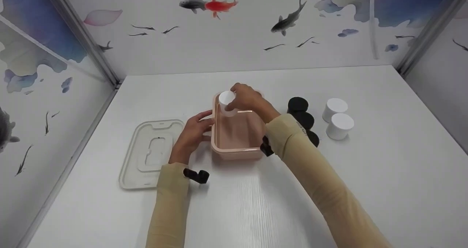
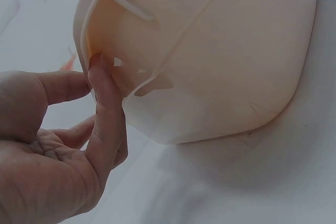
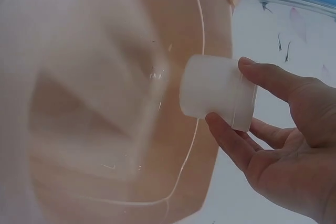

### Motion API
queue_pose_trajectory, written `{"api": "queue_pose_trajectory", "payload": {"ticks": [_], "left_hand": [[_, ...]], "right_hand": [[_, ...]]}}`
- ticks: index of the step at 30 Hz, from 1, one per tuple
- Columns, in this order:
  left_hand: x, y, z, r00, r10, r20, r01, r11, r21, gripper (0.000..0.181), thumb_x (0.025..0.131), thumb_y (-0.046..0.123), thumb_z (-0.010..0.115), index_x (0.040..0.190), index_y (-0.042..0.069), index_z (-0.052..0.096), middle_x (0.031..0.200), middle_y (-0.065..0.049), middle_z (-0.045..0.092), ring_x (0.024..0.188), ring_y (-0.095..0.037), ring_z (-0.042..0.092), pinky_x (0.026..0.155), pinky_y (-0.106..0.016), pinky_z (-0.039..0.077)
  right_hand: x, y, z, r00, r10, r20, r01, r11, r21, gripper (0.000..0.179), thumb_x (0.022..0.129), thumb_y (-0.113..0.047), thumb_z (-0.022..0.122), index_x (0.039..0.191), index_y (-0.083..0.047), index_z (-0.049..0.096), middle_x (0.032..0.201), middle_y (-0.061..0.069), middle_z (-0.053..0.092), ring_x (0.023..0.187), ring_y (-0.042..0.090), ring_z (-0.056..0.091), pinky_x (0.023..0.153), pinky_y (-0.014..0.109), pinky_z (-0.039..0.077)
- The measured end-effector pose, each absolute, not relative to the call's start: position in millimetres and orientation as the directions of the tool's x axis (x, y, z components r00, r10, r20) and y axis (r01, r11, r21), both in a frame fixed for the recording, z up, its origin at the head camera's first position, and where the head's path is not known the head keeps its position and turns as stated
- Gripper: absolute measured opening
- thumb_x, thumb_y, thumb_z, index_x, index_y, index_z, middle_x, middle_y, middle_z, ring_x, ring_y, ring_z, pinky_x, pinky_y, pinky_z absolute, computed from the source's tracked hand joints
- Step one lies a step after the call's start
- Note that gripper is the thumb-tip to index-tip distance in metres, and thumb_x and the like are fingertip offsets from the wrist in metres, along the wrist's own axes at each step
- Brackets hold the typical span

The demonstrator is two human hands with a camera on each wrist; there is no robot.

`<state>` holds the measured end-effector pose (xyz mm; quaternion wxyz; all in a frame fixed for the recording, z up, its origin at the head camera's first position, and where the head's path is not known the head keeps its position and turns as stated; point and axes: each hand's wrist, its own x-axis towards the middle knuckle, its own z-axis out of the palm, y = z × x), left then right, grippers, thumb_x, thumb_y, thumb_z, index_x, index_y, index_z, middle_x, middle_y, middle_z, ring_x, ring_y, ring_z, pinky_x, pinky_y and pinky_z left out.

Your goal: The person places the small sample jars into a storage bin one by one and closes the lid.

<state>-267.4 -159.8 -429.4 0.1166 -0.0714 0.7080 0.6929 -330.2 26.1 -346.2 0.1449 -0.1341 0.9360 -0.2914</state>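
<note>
So the right hand (image 1: 245, 96) has a white screw-top-looking jar (image 1: 226, 99) pinched between thumb and fingers up at its lid end, which leaves the base free over the far left corner of the pink plastic tub (image 1: 236, 153). Can't tell whether that base touches anything inside. The left hand (image 1: 193, 133) is pinching the tub's left rim, fingertips tucked just under the lip, and my guess is that's purely to stop it sliding around, since it's a light-looking thing on a smooth white table (image 1: 234, 211). The flat rectangular lid (image 1: 151, 155) lies on the tabletop to the left, partly behind the forearm, so the opening's uncovered. Over on the right, three black round-topped containers (image 1: 303, 120) sit close beside the tub, partly hidden by the right sleeve (image 1: 310, 167), with two more white jars (image 1: 339, 126) bunched farther out, probably there for easy reach with that arm.
</note>
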Motion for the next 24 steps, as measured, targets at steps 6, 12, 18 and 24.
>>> {"api": "queue_pose_trajectory", "payload": {"ticks": [6,12,18,24], "left_hand": [[-267,-161,-431,-0.963,0.067,-0.262,-0.261,0.022,0.965,0.051,0.101,0.022,0.059,0.149,0.013,0.046,0.137,-0.016,0.062,0.121,-0.029,0.065,0.078,-0.033,0.061],[-268,-162,-432,-0.963,0.077,-0.258,-0.258,0.0,0.966,0.05,0.102,0.02,0.057,0.149,0.012,0.046,0.139,-0.019,0.061,0.124,-0.033,0.063,0.076,-0.033,0.062],[-268,-163,-431,-0.963,0.083,-0.257,-0.258,-0.011,0.966,0.048,0.103,0.02,0.056,0.149,0.012,0.045,0.14,-0.02,0.059,0.126,-0.035,0.061,0.073,-0.031,0.061],[-267,-162,-431,-0.96,0.073,-0.269,-0.27,0.0,0.963,0.05,0.102,0.022,0.057,0.15,0.015,0.044,0.14,-0.017,0.06,0.126,-0.032,0.062,0.075,-0.032,0.061]], "right_hand": [[-333,23,-352,-0.923,-0.32,-0.213,-0.152,0.813,-0.562,0.064,0.086,-0.024,0.079,0.141,-0.004,0.051,0.137,0.012,0.06,0.119,0.028,0.057,0.106,0.046,0.045],[-335,22,-357,-0.911,-0.345,-0.224,-0.16,0.798,-0.581,0.066,0.087,-0.019,0.077,0.143,-0.001,0.049,0.142,0.015,0.056,0.121,0.028,0.055,0.104,0.041,0.049],[-333,19,-358,-0.913,-0.33,-0.241,-0.147,0.814,-0.562,0.066,0.087,-0.02,0.078,0.144,-0.002,0.049,0.143,0.015,0.056,0.122,0.027,0.055,0.107,0.041,0.048],[-330,16,-357,-0.897,-0.345,-0.277,-0.148,0.825,-0.546,0.065,0.088,-0.018,0.077,0.144,-0.005,0.049,0.144,0.013,0.055,0.112,0.023,0.054,0.106,0.041,0.048]]}}
